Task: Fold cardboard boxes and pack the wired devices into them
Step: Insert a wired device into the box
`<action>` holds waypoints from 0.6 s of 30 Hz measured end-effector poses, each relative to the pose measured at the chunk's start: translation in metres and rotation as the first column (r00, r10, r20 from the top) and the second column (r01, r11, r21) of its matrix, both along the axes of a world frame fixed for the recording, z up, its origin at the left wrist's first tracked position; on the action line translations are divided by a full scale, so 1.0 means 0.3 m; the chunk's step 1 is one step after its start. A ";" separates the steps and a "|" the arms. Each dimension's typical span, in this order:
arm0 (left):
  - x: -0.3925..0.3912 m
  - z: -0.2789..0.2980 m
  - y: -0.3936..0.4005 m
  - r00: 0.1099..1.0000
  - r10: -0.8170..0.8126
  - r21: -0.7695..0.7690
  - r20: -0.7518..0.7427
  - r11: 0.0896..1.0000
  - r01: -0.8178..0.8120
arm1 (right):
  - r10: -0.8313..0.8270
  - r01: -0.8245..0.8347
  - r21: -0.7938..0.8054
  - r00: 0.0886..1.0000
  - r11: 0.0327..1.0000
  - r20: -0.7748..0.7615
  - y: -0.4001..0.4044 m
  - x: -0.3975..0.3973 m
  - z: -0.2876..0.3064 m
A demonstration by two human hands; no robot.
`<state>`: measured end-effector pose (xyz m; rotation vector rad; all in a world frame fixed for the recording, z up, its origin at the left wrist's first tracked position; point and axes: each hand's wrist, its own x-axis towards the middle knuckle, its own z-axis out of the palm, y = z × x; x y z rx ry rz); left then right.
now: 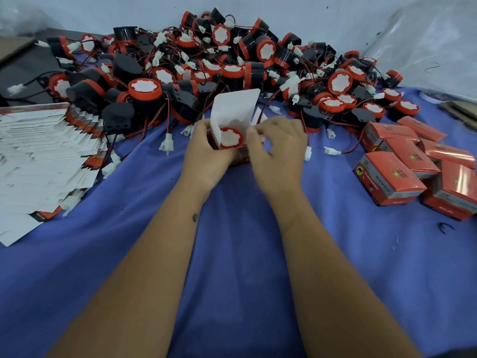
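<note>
The box point(233, 153), small, red and glossy with a white inner lid flap point(236, 107) standing up, sits mid-worktop with a red-rimmed, white-faced device point(230, 138) in its mouth. The left hand point(206, 153) grips its side, fingers curled; the right hand point(277, 151) pinches the right flap. Blue cloth point(232, 254) covers the worktop under a pale wall point(296, 11). The mouth faces up; the box's long axis can't be told.

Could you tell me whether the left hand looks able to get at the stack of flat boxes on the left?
Probably yes, once free: the left hand now grips the open box, and only bare blue cloth lies between it and the flat boxes.
</note>
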<state>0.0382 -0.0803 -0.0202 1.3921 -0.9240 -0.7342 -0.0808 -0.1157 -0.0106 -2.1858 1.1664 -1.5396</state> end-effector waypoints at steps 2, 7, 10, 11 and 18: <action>0.003 0.015 0.002 0.997 0.008 0.017 -0.081 1.000 -0.006 | -0.093 0.042 0.192 0.960 0.980 0.264 -0.017 -0.013 0.018; -0.002 0.033 0.013 0.986 -0.015 -0.034 -0.164 0.999 0.010 | -0.018 -0.445 0.441 0.687 0.780 0.726 -0.067 -0.072 0.038; -0.009 0.028 0.010 0.991 -0.016 -0.054 -0.136 0.999 0.009 | 0.164 -0.543 0.328 0.670 0.773 0.724 -0.058 -0.070 0.058; -0.013 0.025 0.008 0.998 -0.007 -0.040 -0.066 0.999 0.004 | 0.209 -0.560 0.305 0.673 0.770 0.709 -0.050 -0.064 0.063; -0.024 0.016 -0.003 0.994 0.032 -0.019 0.106 0.999 -0.030 | 0.277 -0.531 0.399 0.795 0.747 0.540 -0.019 -0.033 0.088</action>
